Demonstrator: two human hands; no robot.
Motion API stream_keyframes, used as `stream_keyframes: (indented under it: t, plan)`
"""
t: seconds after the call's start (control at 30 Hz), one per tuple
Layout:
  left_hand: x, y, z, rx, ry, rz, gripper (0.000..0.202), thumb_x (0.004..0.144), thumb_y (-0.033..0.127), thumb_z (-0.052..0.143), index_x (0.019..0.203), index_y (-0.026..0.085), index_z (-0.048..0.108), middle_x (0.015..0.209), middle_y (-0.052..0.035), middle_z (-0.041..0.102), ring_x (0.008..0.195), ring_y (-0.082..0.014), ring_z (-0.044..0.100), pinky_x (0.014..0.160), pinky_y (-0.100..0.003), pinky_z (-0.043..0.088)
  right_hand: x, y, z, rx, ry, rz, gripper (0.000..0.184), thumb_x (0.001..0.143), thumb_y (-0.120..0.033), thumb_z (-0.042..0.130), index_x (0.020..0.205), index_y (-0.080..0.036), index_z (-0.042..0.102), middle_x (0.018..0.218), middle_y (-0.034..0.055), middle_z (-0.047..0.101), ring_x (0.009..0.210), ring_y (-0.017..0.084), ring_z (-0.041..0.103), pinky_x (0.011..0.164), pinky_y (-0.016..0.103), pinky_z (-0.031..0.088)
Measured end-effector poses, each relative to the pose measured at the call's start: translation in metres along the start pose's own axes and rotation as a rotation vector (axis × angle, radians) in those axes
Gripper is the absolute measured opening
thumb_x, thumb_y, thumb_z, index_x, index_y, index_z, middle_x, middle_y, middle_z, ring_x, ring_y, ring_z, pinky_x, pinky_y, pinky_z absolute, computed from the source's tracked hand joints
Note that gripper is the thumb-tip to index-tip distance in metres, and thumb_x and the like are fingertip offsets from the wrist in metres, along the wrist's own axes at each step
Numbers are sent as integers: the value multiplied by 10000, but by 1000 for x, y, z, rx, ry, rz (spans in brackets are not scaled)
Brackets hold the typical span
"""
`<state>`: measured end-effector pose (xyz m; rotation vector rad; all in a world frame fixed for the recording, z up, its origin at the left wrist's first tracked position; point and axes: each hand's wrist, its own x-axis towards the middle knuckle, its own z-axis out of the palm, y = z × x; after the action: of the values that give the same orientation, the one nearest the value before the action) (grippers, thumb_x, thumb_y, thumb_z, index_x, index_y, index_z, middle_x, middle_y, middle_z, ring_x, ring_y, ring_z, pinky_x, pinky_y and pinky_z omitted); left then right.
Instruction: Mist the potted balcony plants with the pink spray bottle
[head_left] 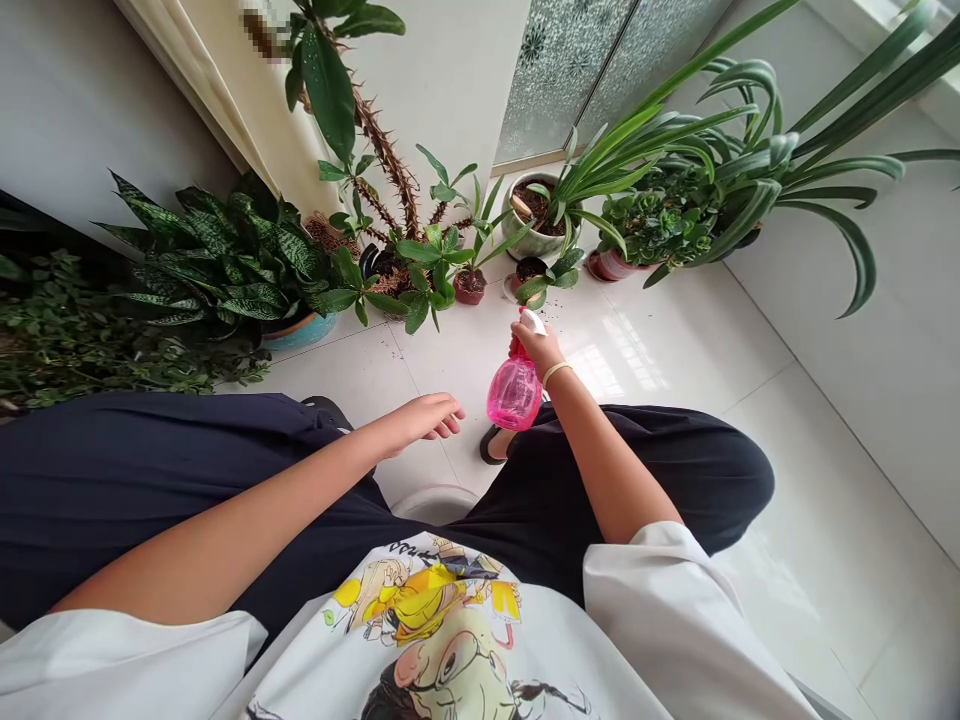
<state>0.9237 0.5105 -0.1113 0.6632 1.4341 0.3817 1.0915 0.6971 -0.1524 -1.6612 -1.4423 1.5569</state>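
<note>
My right hand is closed around the neck of a pink spray bottle with a white nozzle, held out over the white floor tiles and pointed toward the small pots ahead. My left hand hangs in front of my left knee, fingers loosely curled together and holding nothing that I can see. Nearest the nozzle are a tiny dark pot with a succulent and a small maroon pot.
Potted plants line the wall: a mottled snake plant in a blue pot, a thorny tall stem, a white pot with long strap leaves, a red-brown pot. Low green groundcover fills the left. A frosted glass door stands behind.
</note>
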Motion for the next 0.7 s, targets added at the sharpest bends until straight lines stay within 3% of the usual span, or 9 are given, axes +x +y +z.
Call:
stream_keyframes:
  t: [0.13, 0.33, 0.47, 0.6, 0.7]
  plan:
    - [2, -2, 0, -11, -6, 15, 304, 840, 471, 498, 957, 219, 621, 1009, -49, 696, 866, -163, 589, 793, -269, 440, 1, 2, -3, 58, 44, -46, 161, 745, -347, 601, 707, -209, 527, 605, -2, 593, 570, 124, 563, 549, 255, 467]
    - [6, -4, 0, 9, -9, 23, 339, 833, 501, 507, 973, 217, 628, 1032, -56, 707, 887, -173, 609, 797, -279, 456, -2, 0, 0, 118, -5, -3, 67, 720, -220, 581, 740, -221, 517, 556, -25, 526, 523, 132, 529, 551, 282, 507]
    - [5, -4, 2, 48, 5, 26, 395, 825, 544, 483, 992, 215, 626, 1056, -74, 714, 913, -193, 627, 795, -295, 472, 3, 1, 2, 73, -80, -41, 101, 737, -242, 633, 744, -217, 536, 599, -8, 571, 567, 131, 562, 565, 267, 517]
    - [-4, 2, 9, 76, 7, 50, 426, 813, 563, 472, 996, 210, 625, 1052, -81, 719, 934, -215, 631, 823, -324, 472, 32, 2, 11, -85, -126, -42, 51, 775, -211, 616, 759, -195, 571, 639, 20, 613, 593, 137, 588, 598, 277, 524]
    - [-15, 8, 15, 83, -51, 110, 402, 834, 540, 457, 981, 207, 628, 1024, -69, 714, 921, -209, 621, 856, -333, 454, 67, 3, 25, -188, -58, 12, 70, 796, -168, 575, 728, -183, 576, 594, 15, 571, 552, 137, 565, 598, 286, 522]
